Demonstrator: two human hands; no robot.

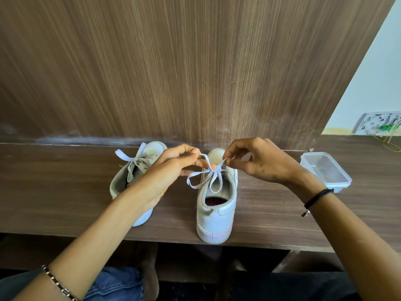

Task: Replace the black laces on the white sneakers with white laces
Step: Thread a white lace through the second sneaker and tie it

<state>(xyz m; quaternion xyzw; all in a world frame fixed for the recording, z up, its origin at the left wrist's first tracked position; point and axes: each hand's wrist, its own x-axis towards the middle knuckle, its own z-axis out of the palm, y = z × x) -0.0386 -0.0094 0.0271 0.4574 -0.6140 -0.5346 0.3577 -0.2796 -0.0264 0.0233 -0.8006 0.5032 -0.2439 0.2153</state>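
So, head view: one desk, seen from above.
Sneakers: two, white, a left sneaker and a right sneaker, side by side on the desk.
Laces: two, white, a left lace and a right lace.
Direction: heels face the person, toes face the wooden panel; the left sneaker's long axis slants rightward.
Left hand: pinches one loop of the right lace.
Right hand: pinches the other.
Container: one, clear.
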